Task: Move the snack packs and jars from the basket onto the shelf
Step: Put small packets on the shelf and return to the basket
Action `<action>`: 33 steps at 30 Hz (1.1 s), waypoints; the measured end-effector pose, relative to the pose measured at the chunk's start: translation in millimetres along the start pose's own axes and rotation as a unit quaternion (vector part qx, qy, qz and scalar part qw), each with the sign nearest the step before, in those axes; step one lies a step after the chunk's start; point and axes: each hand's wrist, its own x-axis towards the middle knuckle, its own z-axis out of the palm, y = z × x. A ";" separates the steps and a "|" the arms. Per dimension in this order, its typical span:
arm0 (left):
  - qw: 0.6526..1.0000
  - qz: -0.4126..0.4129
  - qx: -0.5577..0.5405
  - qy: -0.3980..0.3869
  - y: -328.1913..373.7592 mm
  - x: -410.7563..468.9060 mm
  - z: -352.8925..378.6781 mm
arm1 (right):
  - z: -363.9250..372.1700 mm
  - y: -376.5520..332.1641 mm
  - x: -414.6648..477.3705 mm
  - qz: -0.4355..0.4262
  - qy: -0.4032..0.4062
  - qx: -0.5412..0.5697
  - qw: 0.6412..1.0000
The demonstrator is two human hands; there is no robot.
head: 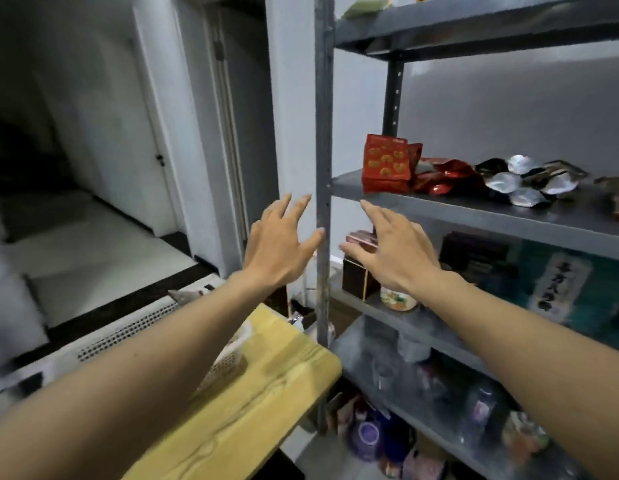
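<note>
Both hands were empty in front of the shelf (474, 213). The left hand (284, 244) was spread wide with its fingers straight, just beside the grey upright post, holding nothing. The right hand (387, 251) was likewise flat and open, its fingertips close under the front edge of the middle board, gripping nothing. On that board stood a red snack pack (387, 164), upright at the left end, with crumpled red foil packs (443, 176) just beside it and a loose heap of silver and black packs (523, 181) further right, so a fair share of the moving looked done. The board below held a small jar (398, 299) beside a dark box, and lower boards carried blurred jars too indistinct to count. The white basket (228, 358) sat on the yellow wooden table (266, 393), mostly hidden under the left forearm, so whether anything remained in it could not be told. Judging from the bare hands, a pack had probably just been set down, and the next reach would go to the basket.
</note>
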 end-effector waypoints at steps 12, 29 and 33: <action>0.979 -0.152 0.124 0.051 -175.5 -11.5 -68.7 | 130.7 -155.6 80.9 -0.153 -0.077 0.121 0.978; 0.921 -0.383 0.066 -0.016 -374.2 -47.3 -23.3 | 325.5 -248.6 140.6 -0.042 -0.276 0.285 0.917; 0.873 -0.486 -0.026 -0.033 -427.7 -60.1 5.1 | 368.9 -268.6 156.0 0.000 -0.296 0.297 0.908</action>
